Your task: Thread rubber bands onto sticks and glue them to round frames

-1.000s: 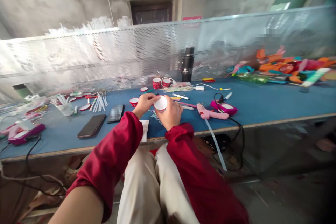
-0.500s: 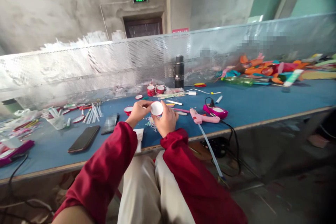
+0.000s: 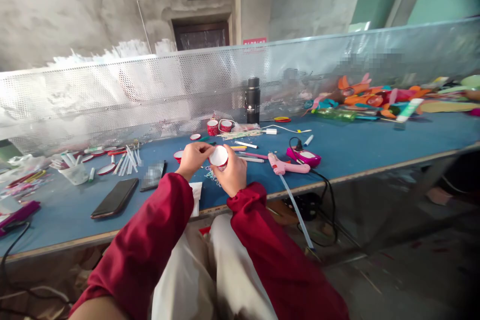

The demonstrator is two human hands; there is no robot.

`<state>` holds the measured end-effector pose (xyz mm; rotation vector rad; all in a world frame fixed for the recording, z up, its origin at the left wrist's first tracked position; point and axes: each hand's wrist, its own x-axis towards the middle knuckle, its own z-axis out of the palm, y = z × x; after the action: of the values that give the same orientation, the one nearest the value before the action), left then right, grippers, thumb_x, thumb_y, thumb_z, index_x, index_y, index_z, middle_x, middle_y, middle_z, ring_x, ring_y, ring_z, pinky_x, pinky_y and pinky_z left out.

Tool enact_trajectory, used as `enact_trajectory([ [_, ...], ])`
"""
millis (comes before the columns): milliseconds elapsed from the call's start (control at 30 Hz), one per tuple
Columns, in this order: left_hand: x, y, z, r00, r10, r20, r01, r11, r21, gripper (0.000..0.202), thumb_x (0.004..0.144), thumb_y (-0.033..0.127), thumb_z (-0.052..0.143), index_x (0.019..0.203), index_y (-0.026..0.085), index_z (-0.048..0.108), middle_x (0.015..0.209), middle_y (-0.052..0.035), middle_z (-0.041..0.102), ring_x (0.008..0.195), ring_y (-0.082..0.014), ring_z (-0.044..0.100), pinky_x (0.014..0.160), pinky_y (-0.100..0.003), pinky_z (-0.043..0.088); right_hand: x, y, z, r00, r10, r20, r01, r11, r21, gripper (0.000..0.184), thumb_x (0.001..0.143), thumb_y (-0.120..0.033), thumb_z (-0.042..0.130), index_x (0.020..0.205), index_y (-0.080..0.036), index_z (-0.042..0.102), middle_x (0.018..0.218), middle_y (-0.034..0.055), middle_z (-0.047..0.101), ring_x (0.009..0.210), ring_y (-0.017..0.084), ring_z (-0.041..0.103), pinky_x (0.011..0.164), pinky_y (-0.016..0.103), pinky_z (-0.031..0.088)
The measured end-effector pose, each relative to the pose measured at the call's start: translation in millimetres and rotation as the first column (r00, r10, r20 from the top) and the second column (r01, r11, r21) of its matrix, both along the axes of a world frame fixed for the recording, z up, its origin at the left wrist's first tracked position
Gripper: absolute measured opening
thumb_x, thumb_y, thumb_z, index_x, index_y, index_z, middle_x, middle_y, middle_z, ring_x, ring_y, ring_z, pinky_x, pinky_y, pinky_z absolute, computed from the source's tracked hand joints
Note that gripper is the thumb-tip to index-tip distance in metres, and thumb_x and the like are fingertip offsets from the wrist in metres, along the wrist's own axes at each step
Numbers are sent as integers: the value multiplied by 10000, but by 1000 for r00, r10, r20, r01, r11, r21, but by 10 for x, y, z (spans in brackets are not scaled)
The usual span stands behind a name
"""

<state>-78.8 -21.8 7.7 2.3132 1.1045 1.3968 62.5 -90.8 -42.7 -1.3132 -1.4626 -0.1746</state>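
Note:
A small red paper cup [image 3: 218, 156] with a white inside is held up above the near part of the table, its round white face tilted toward me. My right hand [image 3: 234, 175] wraps round its right side and underside. At the cup's left rim, the thumb and fingers of my left hand [image 3: 194, 158] are pinched together on its edge. Pale coiled elastic bands [image 3: 212, 176] lie on the table just below the cup. Another red cup [image 3: 178, 155] is partly hidden behind my left hand.
A pink glue gun [image 3: 287, 166] with a long glue stick lies to the right, beside a magenta power strip [image 3: 305, 158]. A phone [image 3: 114, 198] and a cup of white sticks [image 3: 75, 174] are left. Behind stand red cups [image 3: 212, 128], a black flask [image 3: 252, 101] and a perforated metal screen [image 3: 161, 97].
The cup has tipped so that more of its red side shows, and my fingers have shifted round it. The whole view has moved slightly.

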Motion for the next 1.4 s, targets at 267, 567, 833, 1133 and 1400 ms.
enact_trajectory([
  [267,61,-54,-5,986,-86,-143,81,996,-43,237,809,263,607,914,188,806,841,-57,762,755,-190,655,695,-257,461,-7,8,-5,991,136,11,-136,991,1,765,733,-248,759,1424,-113,457,1070,127,743,961,289,692,907,406,486],
  [567,31,102,-117,968,-250,-31,238,946,-220,276,745,237,603,923,136,787,758,-37,722,662,-144,603,614,-228,438,45,-51,28,990,139,26,-140,987,72,694,779,-387,791,1395,-203,529,1329,147,623,1237,306,579,1030,442,447],
  [833,52,91,-91,971,-236,49,241,946,-217,275,676,171,603,900,160,762,792,-33,731,693,-152,633,647,-239,474,63,23,-49,978,195,-76,-190,979,69,681,805,-301,742,1425,-181,488,1315,148,656,1145,285,646,986,418,493],
  [1133,24,67,-1,925,-178,336,263,937,-228,304,730,410,743,872,145,705,707,-25,677,629,-126,598,599,-242,448,104,18,-17,911,250,-327,-276,960,-35,172,950,-340,528,883,-217,629,802,42,753,743,200,702,695,293,521],
  [1400,43,-63,26,912,-223,344,371,805,-462,475,714,595,751,873,150,704,694,-28,661,605,-120,586,525,-229,387,128,19,10,872,295,-391,-336,941,-38,289,975,-411,474,749,-244,542,684,13,708,618,182,658,631,287,492],
])
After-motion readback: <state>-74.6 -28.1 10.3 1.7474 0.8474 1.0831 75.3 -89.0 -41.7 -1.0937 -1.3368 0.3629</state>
